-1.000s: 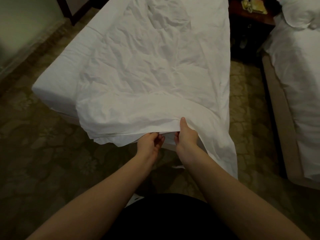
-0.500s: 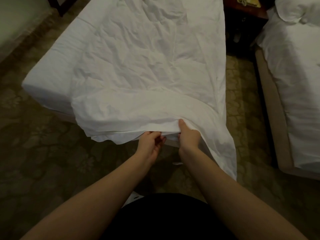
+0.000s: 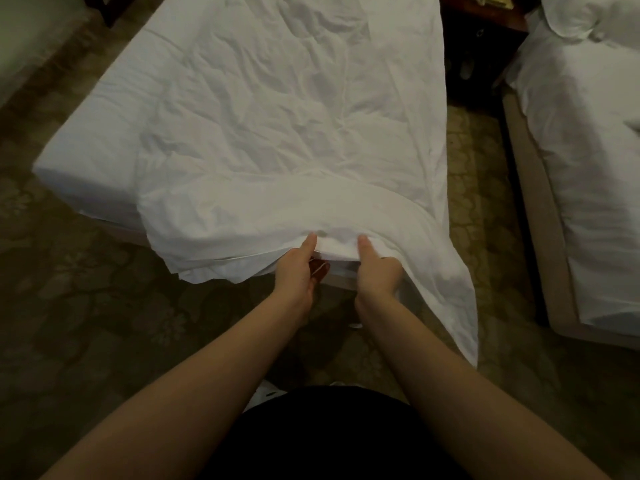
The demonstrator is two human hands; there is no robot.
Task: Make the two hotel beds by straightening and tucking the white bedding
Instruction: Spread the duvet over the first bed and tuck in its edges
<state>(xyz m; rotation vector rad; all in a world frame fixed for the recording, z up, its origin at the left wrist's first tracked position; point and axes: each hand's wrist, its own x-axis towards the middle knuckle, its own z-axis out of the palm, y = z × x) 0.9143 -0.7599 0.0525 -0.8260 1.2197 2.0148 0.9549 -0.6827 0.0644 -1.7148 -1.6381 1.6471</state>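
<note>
Dim hotel room, patterned carpet (image 3: 104,323) all round. Left of centre, one bed (image 3: 97,157) ran from near to far, with its mattress bare along the left side. On top lay a white sheet (image 3: 294,116), wrinkled and shifted right. The sheet's near edge hung off the foot of the bed in a bunched fold, and its right corner trailed down toward the carpet at near right. At the middle of that near edge the left hand (image 3: 296,275) pinched the fabric, thumb on top and fingers curled underneath. Just beside it, with a small gap between, the right hand (image 3: 375,271) had the same grip: thumb pressed on top, fingers hidden under the cloth. Both forearms reached in from the near side over dark clothing. At the right sat a second bed (image 3: 588,150), covered in white, with a pillow (image 3: 581,15) at its far end. Between the two beds, at the far side, stood a dark nightstand (image 3: 485,39); the items on it were too cut off to identify.
</note>
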